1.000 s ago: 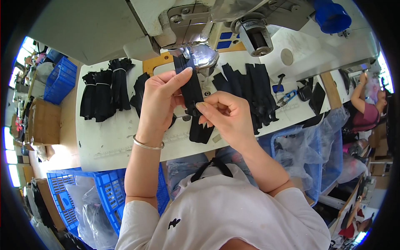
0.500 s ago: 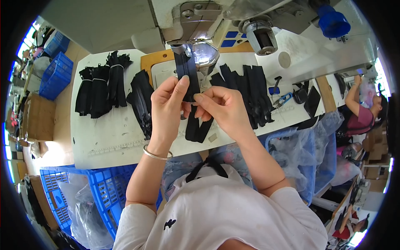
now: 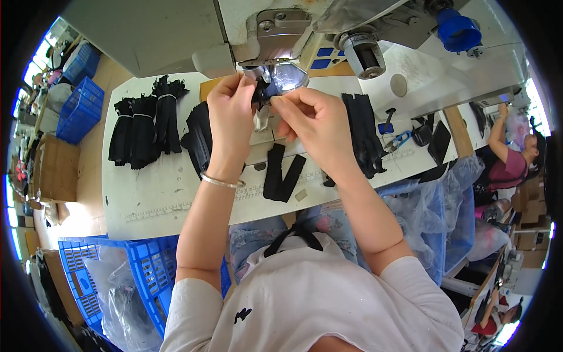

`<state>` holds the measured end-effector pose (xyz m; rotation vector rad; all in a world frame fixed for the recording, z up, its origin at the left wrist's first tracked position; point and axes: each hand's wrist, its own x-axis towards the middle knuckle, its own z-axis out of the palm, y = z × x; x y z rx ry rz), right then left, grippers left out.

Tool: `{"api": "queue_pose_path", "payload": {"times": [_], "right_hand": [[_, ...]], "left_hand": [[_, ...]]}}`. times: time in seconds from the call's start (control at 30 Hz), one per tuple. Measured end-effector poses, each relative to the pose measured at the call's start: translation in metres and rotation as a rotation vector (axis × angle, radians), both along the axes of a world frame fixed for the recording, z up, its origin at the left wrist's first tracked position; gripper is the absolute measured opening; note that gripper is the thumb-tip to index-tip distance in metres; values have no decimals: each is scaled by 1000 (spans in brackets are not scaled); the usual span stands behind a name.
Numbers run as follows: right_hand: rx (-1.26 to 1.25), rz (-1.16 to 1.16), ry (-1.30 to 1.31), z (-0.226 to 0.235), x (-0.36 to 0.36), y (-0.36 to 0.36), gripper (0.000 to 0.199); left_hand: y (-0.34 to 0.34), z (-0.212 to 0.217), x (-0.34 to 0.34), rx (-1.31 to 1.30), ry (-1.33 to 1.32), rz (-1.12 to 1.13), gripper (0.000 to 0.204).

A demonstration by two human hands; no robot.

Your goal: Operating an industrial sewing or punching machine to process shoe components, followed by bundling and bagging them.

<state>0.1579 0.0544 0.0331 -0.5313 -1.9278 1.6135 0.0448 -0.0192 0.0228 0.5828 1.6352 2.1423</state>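
Note:
My left hand [image 3: 231, 114] and my right hand [image 3: 314, 123] pinch a black fabric strip [image 3: 262, 92] together, right under the presser foot of the sewing machine [image 3: 281, 29]. The strip's lower ends [image 3: 282, 174] hang down flat on the white table [image 3: 146, 193] below my hands. A silver bangle [image 3: 221, 182] sits on my left wrist. A pile of black strips [image 3: 362, 132] lies just right of my right hand. Another dark heap [image 3: 196, 138] lies left of my left hand.
Tied bundles of black strips [image 3: 143, 126] lie at the table's left. Scissors with blue handles [image 3: 394, 139] rest at the right. Blue crates [image 3: 138, 273] with plastic bags stand at my lower left; another blue crate [image 3: 79, 108] is farther left. A seated person [image 3: 516, 155] works at the far right.
Both hands have moved up and away from me with the strip, from over the table's middle to the machine's presser foot. The strip's upper end is now at the needle area.

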Motion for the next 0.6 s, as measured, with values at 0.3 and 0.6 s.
{"api": "queue_pose_path", "payload": {"times": [0.3, 0.6], "right_hand": [[-66, -145, -148, -38, 88, 22, 20], [240, -213, -303, -62, 97, 53, 12]], "left_hand": [[14, -16, -27, 75, -23, -34, 24], [-10, 5, -25, -4, 98, 97, 18]]}}
